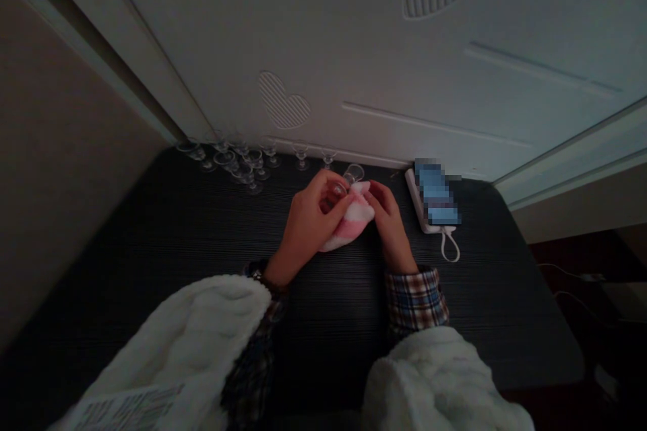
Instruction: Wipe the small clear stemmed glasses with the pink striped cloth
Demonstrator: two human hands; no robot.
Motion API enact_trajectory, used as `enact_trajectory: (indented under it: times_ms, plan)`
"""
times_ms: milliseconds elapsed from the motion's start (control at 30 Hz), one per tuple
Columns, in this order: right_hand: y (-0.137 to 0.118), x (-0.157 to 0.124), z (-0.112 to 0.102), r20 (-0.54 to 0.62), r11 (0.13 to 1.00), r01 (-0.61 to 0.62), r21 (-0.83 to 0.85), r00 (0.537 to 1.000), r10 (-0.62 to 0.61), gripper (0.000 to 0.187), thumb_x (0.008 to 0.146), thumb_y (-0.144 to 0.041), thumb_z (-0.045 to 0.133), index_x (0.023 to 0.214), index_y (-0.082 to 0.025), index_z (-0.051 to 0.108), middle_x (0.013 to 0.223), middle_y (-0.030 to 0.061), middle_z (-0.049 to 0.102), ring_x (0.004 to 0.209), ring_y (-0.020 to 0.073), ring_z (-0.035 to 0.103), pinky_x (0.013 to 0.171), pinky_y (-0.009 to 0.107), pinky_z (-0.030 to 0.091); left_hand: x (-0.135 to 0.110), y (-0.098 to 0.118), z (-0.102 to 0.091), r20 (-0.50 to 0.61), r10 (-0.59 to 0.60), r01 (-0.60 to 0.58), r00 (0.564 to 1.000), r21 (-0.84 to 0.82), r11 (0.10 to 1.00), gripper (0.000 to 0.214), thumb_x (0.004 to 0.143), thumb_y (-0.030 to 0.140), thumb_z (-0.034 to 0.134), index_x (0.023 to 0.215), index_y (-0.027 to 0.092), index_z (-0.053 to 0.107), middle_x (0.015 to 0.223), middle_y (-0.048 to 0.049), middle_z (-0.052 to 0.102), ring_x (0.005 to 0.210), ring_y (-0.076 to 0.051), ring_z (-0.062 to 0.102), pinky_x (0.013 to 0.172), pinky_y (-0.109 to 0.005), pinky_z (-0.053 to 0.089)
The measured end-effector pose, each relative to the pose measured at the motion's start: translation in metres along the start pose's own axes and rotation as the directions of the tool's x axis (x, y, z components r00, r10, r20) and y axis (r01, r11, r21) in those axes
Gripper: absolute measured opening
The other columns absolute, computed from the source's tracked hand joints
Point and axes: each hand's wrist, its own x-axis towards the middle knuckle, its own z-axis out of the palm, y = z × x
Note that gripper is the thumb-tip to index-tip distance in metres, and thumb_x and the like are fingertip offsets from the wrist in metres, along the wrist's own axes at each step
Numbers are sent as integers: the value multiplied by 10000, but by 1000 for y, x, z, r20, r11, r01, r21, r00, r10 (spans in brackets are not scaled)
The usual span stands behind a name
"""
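Over the middle of the dark table, my left hand [308,219] is closed around a small clear stemmed glass [354,172], part of which is hidden by the fingers. A pink and white fuzzy cloth [351,225] hangs below the glass, between both hands. Its upper end is pinched in the fingers of my right hand [389,222], up against the glass. My left thumb also touches the cloth. Just behind the hands, a similar stemmed glass [328,157] stands upright, and another glass [300,155] stands to its left.
Several more small stemmed glasses [247,172] stand grouped at the table's back left. On the right, a phone [437,194] leans on a white power bank [415,199] with a looped strap [449,246]. A white panel [323,47] with heart reliefs rises behind the dark table [192,236].
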Motion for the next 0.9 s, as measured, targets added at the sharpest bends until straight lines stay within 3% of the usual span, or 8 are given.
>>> enact_trajectory:
  times_ms: [167, 300, 567, 667, 767, 900]
  plan:
    - [4, 3, -2, -11, 998, 11, 63, 1000, -10, 380, 764, -365, 640, 1112, -234, 561, 1152, 57, 620, 1057, 175, 581, 916, 356, 471, -1, 5, -1, 13, 29, -27, 1000, -139, 990, 147, 806, 263, 617, 916, 208, 537, 835, 1, 610, 757, -122, 612, 658, -220, 489]
    - [-1, 3, -2, 27, 996, 23, 81, 999, -25, 313, 754, -331, 640, 1041, -224, 574, 904, 9, 642, 812, 138, 601, 729, 278, 489, 0, 5, -3, -1, 58, -57, 998, -225, 973, 156, 795, 237, 638, 908, 200, 538, 804, 9, 597, 719, -108, 594, 606, -195, 458]
    - [0, 2, -1, 130, 1000, 24, -12, 991, -22, 193, 822, -351, 561, 949, -225, 633, 912, 13, 650, 815, 150, 583, 722, 261, 462, 4, 8, -6, -157, 139, -190, 978, -384, 904, 172, 761, 200, 690, 853, 188, 546, 768, 22, 591, 663, -84, 572, 597, -182, 460]
    - [1, 1, 1, 185, 997, -38, 61, 982, 26, 194, 833, -372, 547, 936, -232, 633, 906, 14, 648, 772, 148, 586, 697, 262, 466, 5, 9, -7, -219, 170, -246, 961, -392, 886, 174, 755, 196, 700, 848, 188, 553, 759, 25, 588, 666, -84, 572, 601, -181, 464]
    - [-3, -2, 1, 207, 991, -38, 126, 978, 11, 180, 838, -370, 556, 872, -213, 637, 808, 1, 619, 691, 123, 547, 629, 237, 432, 5, 9, -7, -192, 162, -229, 968, -407, 884, 168, 760, 181, 692, 855, 189, 554, 757, 23, 589, 672, -83, 573, 602, -175, 465]
    - [-9, -3, -2, 81, 988, -13, 154, 997, 0, 199, 805, -392, 601, 823, -195, 620, 703, -31, 564, 602, 96, 466, 572, 218, 378, 2, 10, -5, -97, 112, -142, 989, -415, 899, 161, 767, 184, 682, 860, 187, 550, 777, 13, 597, 652, -78, 571, 554, -162, 454]
